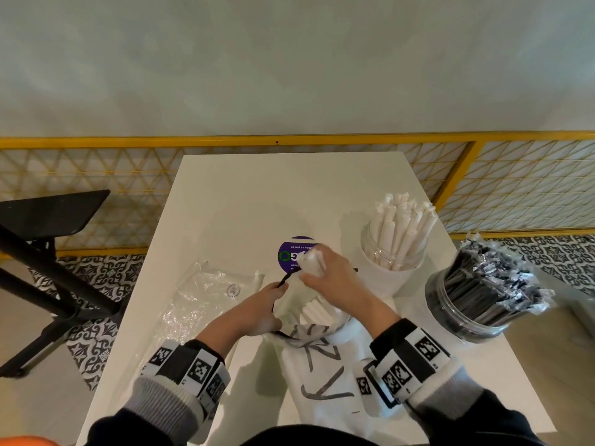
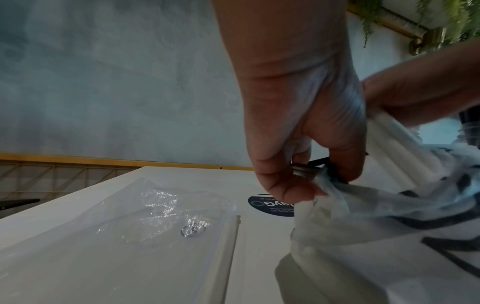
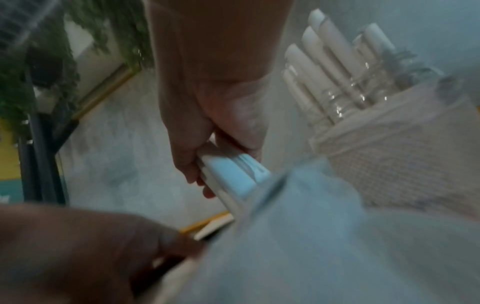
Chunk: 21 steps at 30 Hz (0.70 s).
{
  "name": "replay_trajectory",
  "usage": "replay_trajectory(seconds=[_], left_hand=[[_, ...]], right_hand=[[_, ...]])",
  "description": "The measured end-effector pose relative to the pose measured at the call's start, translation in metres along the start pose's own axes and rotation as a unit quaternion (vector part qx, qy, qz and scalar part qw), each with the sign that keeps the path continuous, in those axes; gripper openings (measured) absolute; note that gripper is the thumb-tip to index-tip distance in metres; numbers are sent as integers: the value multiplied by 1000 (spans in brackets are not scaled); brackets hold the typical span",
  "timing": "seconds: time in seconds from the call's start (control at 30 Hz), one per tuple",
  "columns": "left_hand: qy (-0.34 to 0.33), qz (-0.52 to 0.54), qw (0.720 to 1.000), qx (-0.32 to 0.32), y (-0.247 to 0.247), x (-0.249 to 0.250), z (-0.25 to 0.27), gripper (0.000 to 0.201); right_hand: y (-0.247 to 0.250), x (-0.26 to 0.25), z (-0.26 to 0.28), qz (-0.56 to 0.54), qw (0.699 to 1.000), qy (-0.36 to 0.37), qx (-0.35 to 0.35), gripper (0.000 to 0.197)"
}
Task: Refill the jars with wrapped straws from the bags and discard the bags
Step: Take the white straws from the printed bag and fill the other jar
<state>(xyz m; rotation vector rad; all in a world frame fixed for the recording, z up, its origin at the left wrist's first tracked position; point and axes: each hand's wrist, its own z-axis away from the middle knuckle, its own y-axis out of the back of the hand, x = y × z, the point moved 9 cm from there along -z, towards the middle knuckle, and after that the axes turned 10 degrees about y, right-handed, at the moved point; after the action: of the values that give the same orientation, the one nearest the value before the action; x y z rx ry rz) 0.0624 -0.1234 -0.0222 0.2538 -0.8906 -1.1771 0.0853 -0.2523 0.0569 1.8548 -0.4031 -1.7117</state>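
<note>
A white plastic bag [image 1: 317,375] with grey lettering lies on the table [image 1: 244,194] in front of me, with white wrapped straws [image 1: 317,312] showing in its mouth. My left hand [image 1: 264,304] pinches the bag's black-edged rim [image 2: 322,174] and holds it up. My right hand [image 1: 325,278] grips a bundle of white wrapped straws [image 1: 310,260], part-way out of the bag [image 3: 324,236]. Behind it to the right stands a clear jar [image 1: 391,252] packed with white straws [image 3: 335,67].
A second clear jar [image 1: 473,304] full of black wrapped straws stands at the right edge. An empty clear bag [image 1: 206,294] lies flat on the left. A round purple sticker [image 1: 289,255] marks the table's middle. A yellow mesh railing [image 1: 96,169] and a black stool [image 1: 48,220] stand beyond.
</note>
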Motion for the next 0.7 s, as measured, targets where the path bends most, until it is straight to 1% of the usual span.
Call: replay_trajectory(seconds=[0.1, 0.17, 0.23, 0.33, 0.4, 0.47, 0.53, 0.57, 0.63, 0.7], left_hand=[[-7, 3, 1000, -7, -1, 1, -2, 81], [-7, 14, 1000, -9, -1, 1, -3, 80], [0, 14, 1000, -6, -1, -1, -4, 80], [7, 14, 1000, -3, 0, -2, -5, 81], [9, 18, 1000, -3, 0, -3, -4, 81], [10, 22, 1000, -5, -1, -4, -4, 81], [8, 21, 1000, -5, -1, -3, -4, 81], [8, 19, 1000, -4, 0, -3, -4, 81], [8, 16, 1000, -2, 0, -3, -4, 81], [5, 14, 1000, -2, 0, -2, -4, 81]], right_hand=[[50, -28, 1, -72, 992, 29, 103, 27], [90, -48, 5, -109, 980, 44, 164, 29], [136, -64, 13, -136, 959, 65, 239, 30], [200, -72, 24, -180, 920, 100, 335, 32], [232, -75, 31, -184, 896, 123, 384, 36], [252, -76, 37, -196, 875, 145, 418, 26], [261, -73, 41, -207, 861, 160, 435, 28], [260, -68, 41, -196, 863, 157, 439, 28], [248, -52, 37, -149, 880, 126, 432, 29], [225, -28, 28, -96, 905, 70, 408, 42]])
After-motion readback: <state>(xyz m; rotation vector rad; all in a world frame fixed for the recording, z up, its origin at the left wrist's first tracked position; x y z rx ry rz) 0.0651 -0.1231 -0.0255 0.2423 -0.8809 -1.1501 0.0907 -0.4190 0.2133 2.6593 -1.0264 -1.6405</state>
